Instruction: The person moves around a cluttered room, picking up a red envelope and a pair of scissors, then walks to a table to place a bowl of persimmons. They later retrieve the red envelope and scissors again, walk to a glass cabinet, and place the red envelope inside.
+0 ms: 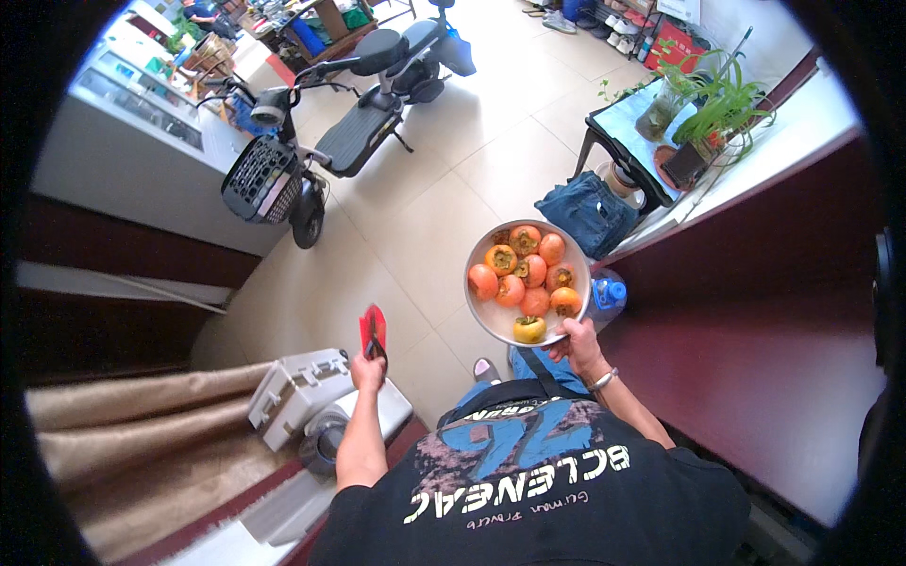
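My right hand [582,345] grips the near rim of a round pale metal bowl [488,318], thumb over the edge. Several orange persimmons [534,271] lie in the bowl, most with their leafy caps showing. One yellower persimmon [529,329] sits apart from the rest, close to my thumb. Out to the left, my left hand [368,371] is closed around a bright red object [371,327] and a dark slender tool [375,347]. The tool may be scissors, but I cannot tell.
An electric scooter [361,134] with a front basket [262,180] stands ahead left. Potted plants [708,134] top a small black table [630,134] at right, with folded jeans [591,212] below. A blue-capped plastic bottle [609,293] is beside the bowl. A white case [297,389] is at left.
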`<move>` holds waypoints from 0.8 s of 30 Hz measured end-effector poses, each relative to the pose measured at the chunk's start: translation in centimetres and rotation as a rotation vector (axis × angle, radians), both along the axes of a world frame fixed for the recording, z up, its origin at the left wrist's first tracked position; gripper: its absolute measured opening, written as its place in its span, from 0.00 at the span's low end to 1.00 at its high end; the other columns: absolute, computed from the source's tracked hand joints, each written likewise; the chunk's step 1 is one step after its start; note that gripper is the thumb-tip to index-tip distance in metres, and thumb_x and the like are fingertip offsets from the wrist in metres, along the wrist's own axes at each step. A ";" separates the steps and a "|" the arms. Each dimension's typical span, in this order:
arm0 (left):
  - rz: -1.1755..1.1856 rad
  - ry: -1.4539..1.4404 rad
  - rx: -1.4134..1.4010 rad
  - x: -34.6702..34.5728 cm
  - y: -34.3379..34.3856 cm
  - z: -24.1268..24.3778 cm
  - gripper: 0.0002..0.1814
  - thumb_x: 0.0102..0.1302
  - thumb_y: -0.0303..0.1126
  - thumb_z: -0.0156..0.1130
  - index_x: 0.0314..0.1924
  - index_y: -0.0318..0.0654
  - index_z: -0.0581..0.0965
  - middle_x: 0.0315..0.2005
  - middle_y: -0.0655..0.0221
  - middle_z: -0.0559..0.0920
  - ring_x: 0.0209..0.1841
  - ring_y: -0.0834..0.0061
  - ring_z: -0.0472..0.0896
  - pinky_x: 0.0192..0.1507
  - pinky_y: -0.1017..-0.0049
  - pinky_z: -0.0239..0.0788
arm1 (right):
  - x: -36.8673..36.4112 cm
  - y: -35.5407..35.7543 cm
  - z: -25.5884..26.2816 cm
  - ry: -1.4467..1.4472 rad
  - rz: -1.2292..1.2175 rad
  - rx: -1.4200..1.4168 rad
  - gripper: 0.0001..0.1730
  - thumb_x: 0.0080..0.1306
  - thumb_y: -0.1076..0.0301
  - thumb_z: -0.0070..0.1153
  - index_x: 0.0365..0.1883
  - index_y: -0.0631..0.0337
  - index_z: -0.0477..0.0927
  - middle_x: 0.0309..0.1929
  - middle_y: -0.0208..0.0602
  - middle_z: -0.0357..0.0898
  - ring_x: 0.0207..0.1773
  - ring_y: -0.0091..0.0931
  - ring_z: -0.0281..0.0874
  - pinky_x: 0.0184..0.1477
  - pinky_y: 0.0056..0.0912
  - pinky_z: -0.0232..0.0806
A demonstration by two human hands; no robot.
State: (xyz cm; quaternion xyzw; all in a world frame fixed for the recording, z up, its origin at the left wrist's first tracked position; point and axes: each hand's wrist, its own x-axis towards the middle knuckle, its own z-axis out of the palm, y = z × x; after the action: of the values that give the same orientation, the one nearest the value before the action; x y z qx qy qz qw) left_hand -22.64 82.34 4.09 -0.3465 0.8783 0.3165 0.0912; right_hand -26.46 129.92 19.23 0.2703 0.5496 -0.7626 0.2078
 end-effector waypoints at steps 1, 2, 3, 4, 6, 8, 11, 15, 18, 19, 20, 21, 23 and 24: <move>-0.010 0.024 -0.103 -2.1 -0.6 0.7 0.21 0.45 0.34 0.69 0.43 0.42 0.83 0.32 0.58 0.87 0.36 0.59 0.86 0.43 0.60 0.76 | 0.1 0.0 -0.1 -0.021 -0.019 0.006 0.16 0.60 0.64 0.47 0.29 0.72 0.78 0.20 0.49 0.81 0.14 0.28 0.77 0.14 0.27 0.70; 0.077 0.035 0.130 -4.5 -1.3 1.7 0.20 0.46 0.33 0.70 0.43 0.43 0.83 0.33 0.60 0.88 0.37 0.61 0.87 0.44 0.62 0.77 | 0.2 -0.2 0.0 -0.010 -0.055 0.002 0.16 0.60 0.64 0.47 0.29 0.72 0.78 0.20 0.49 0.81 0.14 0.28 0.77 0.14 0.27 0.70; -0.015 0.144 0.058 -6.3 -1.6 2.4 0.18 0.49 0.31 0.69 0.43 0.42 0.83 0.32 0.62 0.88 0.37 0.64 0.87 0.43 0.62 0.77 | 0.4 -0.2 -0.1 0.005 -0.086 0.003 0.16 0.60 0.64 0.47 0.28 0.72 0.77 0.20 0.49 0.81 0.14 0.28 0.77 0.14 0.27 0.70; -0.064 0.231 0.070 -7.5 -1.5 3.3 0.18 0.48 0.30 0.69 0.43 0.42 0.83 0.32 0.63 0.87 0.37 0.65 0.86 0.43 0.62 0.77 | 0.5 -0.4 0.0 -0.001 -0.106 0.003 0.16 0.60 0.64 0.46 0.28 0.71 0.77 0.20 0.49 0.81 0.14 0.28 0.77 0.14 0.27 0.70; -0.023 0.108 0.128 -7.3 -1.3 4.6 0.19 0.48 0.29 0.70 0.44 0.41 0.83 0.32 0.63 0.87 0.36 0.67 0.86 0.43 0.63 0.76 | 0.9 -0.4 0.1 -0.008 -0.113 -0.008 0.16 0.60 0.64 0.46 0.27 0.71 0.77 0.20 0.48 0.81 0.14 0.28 0.77 0.15 0.27 0.71; 0.001 0.040 0.107 -5.8 0.0 5.0 0.20 0.47 0.27 0.69 0.44 0.40 0.83 0.32 0.63 0.87 0.35 0.68 0.85 0.43 0.64 0.76 | 1.2 -0.3 0.3 0.085 -0.141 -0.072 0.17 0.60 0.63 0.48 0.30 0.72 0.79 0.21 0.48 0.81 0.14 0.28 0.77 0.15 0.28 0.70; -0.103 0.014 0.071 0.1 1.5 4.6 0.19 0.47 0.25 0.70 0.43 0.38 0.83 0.31 0.61 0.86 0.34 0.69 0.85 0.42 0.65 0.76 | 0.8 0.2 0.7 -0.072 -0.107 -0.005 0.16 0.60 0.63 0.48 0.31 0.71 0.79 0.20 0.45 0.81 0.14 0.27 0.77 0.14 0.27 0.70; -0.061 -0.122 0.297 6.5 -2.1 3.9 0.22 0.45 0.25 0.74 0.44 0.34 0.83 0.32 0.59 0.87 0.35 0.66 0.85 0.43 0.64 0.76 | 1.5 -0.2 1.0 0.018 -0.192 -0.094 0.16 0.62 0.63 0.48 0.32 0.70 0.78 0.20 0.43 0.81 0.14 0.27 0.77 0.14 0.26 0.71; -0.101 -0.306 0.019 8.0 -6.5 5.7 0.25 0.43 0.25 0.75 0.46 0.35 0.83 0.32 0.57 0.87 0.37 0.63 0.86 0.44 0.63 0.76 | 2.1 -1.6 1.1 -0.050 -0.284 -0.134 0.18 0.62 0.62 0.48 0.29 0.72 0.79 0.21 0.49 0.82 0.15 0.27 0.78 0.16 0.27 0.71; -0.050 -0.338 -0.033 9.3 -6.2 4.2 0.26 0.42 0.25 0.75 0.47 0.35 0.83 0.33 0.57 0.87 0.38 0.62 0.86 0.45 0.63 0.75 | 2.1 -1.8 0.3 -0.007 -0.272 -0.099 0.18 0.62 0.62 0.47 0.29 0.72 0.79 0.21 0.49 0.82 0.15 0.27 0.78 0.16 0.27 0.71; -0.120 -0.388 0.004 7.3 -6.9 4.8 0.27 0.41 0.25 0.74 0.48 0.37 0.83 0.34 0.57 0.87 0.39 0.63 0.86 0.46 0.63 0.75 | 1.6 -2.1 0.1 -0.021 -0.280 -0.100 0.18 0.62 0.62 0.47 0.29 0.71 0.79 0.21 0.49 0.82 0.15 0.27 0.78 0.15 0.26 0.71; -0.143 -0.354 0.002 5.8 -6.6 4.5 0.26 0.43 0.27 0.71 0.48 0.40 0.84 0.34 0.58 0.87 0.40 0.61 0.86 0.47 0.63 0.75 | 1.1 -2.3 -0.6 -0.043 -0.328 -0.060 0.18 0.62 0.62 0.46 0.28 0.71 0.79 0.21 0.49 0.82 0.15 0.27 0.78 0.15 0.25 0.70; -0.272 -0.363 0.042 -0.1 -5.6 4.0 0.25 0.45 0.31 0.69 0.49 0.45 0.84 0.35 0.58 0.87 0.42 0.59 0.86 0.47 0.62 0.74 | -0.9 -2.2 -1.6 -0.063 -0.402 -0.135 0.15 0.63 0.64 0.47 0.27 0.67 0.77 0.21 0.49 0.82 0.15 0.28 0.77 0.15 0.27 0.70; -0.275 -0.305 -0.057 -3.0 -4.0 3.0 0.25 0.46 0.33 0.67 0.49 0.48 0.83 0.35 0.57 0.86 0.43 0.57 0.85 0.48 0.61 0.74 | -2.2 -2.4 -2.5 -0.065 -0.420 -0.096 0.14 0.63 0.64 0.46 0.29 0.67 0.77 0.21 0.50 0.82 0.15 0.28 0.77 0.14 0.27 0.68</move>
State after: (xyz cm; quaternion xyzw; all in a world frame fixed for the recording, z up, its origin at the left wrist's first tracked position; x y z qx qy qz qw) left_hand -25.67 78.31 7.07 -0.2698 0.9020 0.2199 0.2554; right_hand -28.70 127.52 16.70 0.3932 0.4374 -0.8053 0.0747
